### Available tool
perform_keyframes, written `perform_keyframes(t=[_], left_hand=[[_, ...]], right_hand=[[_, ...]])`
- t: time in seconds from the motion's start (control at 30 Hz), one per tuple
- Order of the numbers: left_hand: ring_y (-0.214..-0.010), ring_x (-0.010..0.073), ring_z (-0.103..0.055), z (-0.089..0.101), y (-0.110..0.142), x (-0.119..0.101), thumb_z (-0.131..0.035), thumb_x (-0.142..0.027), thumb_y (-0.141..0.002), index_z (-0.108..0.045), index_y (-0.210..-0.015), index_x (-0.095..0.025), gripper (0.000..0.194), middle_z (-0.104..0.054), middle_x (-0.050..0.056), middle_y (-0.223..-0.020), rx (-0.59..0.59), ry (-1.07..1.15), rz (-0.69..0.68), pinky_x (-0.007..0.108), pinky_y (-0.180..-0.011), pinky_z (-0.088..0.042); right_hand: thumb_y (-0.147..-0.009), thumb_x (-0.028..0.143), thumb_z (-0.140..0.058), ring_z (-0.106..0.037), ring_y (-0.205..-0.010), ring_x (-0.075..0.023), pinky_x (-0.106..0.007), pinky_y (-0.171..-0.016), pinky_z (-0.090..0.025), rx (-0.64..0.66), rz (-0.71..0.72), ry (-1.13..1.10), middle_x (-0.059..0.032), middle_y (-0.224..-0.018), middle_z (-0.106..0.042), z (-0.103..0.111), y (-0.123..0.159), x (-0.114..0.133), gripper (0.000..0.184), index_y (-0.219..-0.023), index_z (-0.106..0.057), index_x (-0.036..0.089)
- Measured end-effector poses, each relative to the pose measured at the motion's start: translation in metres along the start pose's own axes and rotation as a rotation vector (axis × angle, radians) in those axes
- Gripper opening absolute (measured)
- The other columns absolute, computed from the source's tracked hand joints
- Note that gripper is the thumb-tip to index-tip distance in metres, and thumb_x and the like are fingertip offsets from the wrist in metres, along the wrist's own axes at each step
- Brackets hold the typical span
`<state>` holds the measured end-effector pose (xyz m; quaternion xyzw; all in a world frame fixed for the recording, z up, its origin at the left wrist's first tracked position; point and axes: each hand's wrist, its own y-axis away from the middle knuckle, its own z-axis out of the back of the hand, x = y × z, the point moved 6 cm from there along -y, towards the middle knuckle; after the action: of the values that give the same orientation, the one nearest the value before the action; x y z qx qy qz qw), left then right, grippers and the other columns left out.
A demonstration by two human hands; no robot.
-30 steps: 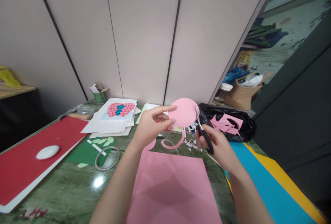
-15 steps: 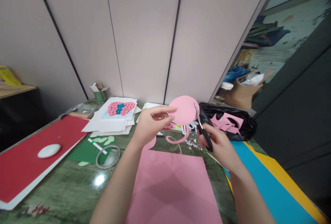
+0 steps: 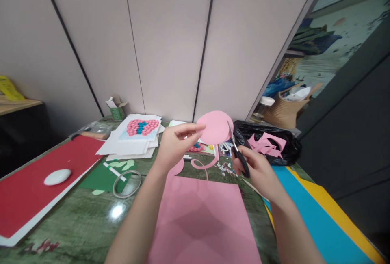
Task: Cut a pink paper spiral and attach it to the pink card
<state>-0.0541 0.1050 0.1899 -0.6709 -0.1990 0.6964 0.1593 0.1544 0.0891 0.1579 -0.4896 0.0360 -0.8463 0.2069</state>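
Note:
A round piece of pink paper [image 3: 215, 128] is pinched at its left edge between the thumb and fingers of my left hand [image 3: 176, 144]. My right hand [image 3: 255, 168] grips black-handled scissors [image 3: 240, 158], whose blades lie at the right edge of the round paper. From that paper a thin curled pink strip [image 3: 201, 165] hangs down. Below both hands lies a large pink sheet [image 3: 204, 219], and part of another rounded pink piece [image 3: 176, 169] shows behind my left wrist.
On the left are a red sheet [image 3: 27, 191] with a white oval object [image 3: 57, 177], green paper [image 3: 94, 176] and a tape ring [image 3: 127, 184]. A picture with pink and blue balls [image 3: 141, 128] tops white papers. At right, a black bag [image 3: 294, 150] holds pink scraps [image 3: 266, 144] beside blue sheets [image 3: 304, 207].
The round pink paper has shifted slightly up and left with my left hand. The hanging strip has swung left. My right hand stays almost in place with the scissors.

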Motion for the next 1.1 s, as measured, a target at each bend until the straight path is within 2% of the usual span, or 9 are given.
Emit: perform_keyframes(t=[0.13,0.3,0.43,0.6,0.8,0.97,1.1], left_hand=[[-0.066,0.0112,-0.059,0.000,0.000,0.000,-0.069,-0.026,-0.071,-0.071,-0.097,-0.024,0.026,-0.067,0.000,-0.071,-0.017,0.004,-0.014,0.023,-0.061,-0.054],[-0.063,0.0133,-0.059,-0.002,0.002,0.003,-0.069,-0.026,-0.070,-0.067,-0.106,-0.023,0.036,-0.064,0.001,-0.066,-0.001,0.046,0.032,0.026,-0.058,-0.054],[-0.059,0.0119,-0.058,-0.003,0.001,0.002,-0.068,-0.025,-0.070,-0.066,-0.108,-0.021,0.038,-0.064,0.000,-0.063,0.003,0.039,0.027,0.025,-0.056,-0.052],[-0.054,0.0086,-0.055,-0.005,0.001,-0.001,-0.068,-0.022,-0.070,-0.067,-0.106,-0.020,0.036,-0.063,-0.001,-0.060,0.029,0.028,0.034,0.020,-0.050,-0.049],[-0.054,0.0090,-0.056,-0.011,0.003,0.001,-0.068,-0.021,-0.070,-0.067,-0.105,-0.020,0.035,-0.060,-0.002,-0.057,0.104,0.023,0.054,0.022,-0.054,-0.052],[-0.054,0.0087,-0.056,-0.011,0.002,0.002,-0.069,-0.022,-0.070,-0.068,-0.104,-0.020,0.035,-0.060,-0.002,-0.057,0.110,0.036,0.048,0.021,-0.053,-0.052],[-0.058,0.0091,-0.059,-0.009,0.002,0.004,-0.070,-0.025,-0.069,-0.071,-0.095,-0.020,0.026,-0.064,0.000,-0.064,0.090,0.045,0.056,0.021,-0.055,-0.055]], right_hand=[[-0.084,0.016,-0.042,-0.043,-0.054,-0.0103,-0.023,-0.053,-0.031,0.004,-0.007,-0.006,0.0055,-0.053,-0.048,0.000,0.000,0.000,0.022,-0.063,-0.039,0.021],[-0.084,0.014,-0.040,-0.042,-0.053,-0.0100,-0.023,-0.052,-0.030,0.011,-0.004,-0.013,0.0058,-0.052,-0.048,-0.001,0.000,0.001,0.022,-0.063,-0.038,0.021],[-0.085,0.016,-0.042,-0.041,-0.052,-0.0096,-0.023,-0.053,-0.030,0.010,-0.013,-0.032,0.0058,-0.052,-0.048,-0.001,0.000,0.001,0.023,-0.063,-0.039,0.020],[-0.087,0.018,-0.043,-0.043,-0.055,-0.0107,-0.023,-0.056,-0.033,0.036,-0.006,-0.044,0.0047,-0.056,-0.051,-0.003,0.000,0.002,0.016,-0.070,-0.044,0.020],[-0.087,0.020,-0.042,-0.046,-0.061,-0.0122,-0.024,-0.059,-0.034,0.018,0.010,0.001,0.0028,-0.063,-0.054,-0.001,0.000,0.006,0.014,-0.074,-0.046,0.020],[-0.087,0.022,-0.042,-0.046,-0.062,-0.0123,-0.024,-0.059,-0.033,0.019,0.007,0.023,0.0029,-0.064,-0.053,-0.001,0.000,0.006,0.014,-0.074,-0.045,0.020],[-0.087,0.020,-0.042,-0.045,-0.060,-0.0115,-0.023,-0.058,-0.034,0.019,0.007,0.017,0.0034,-0.062,-0.052,0.000,-0.001,0.004,0.015,-0.072,-0.043,0.020]])
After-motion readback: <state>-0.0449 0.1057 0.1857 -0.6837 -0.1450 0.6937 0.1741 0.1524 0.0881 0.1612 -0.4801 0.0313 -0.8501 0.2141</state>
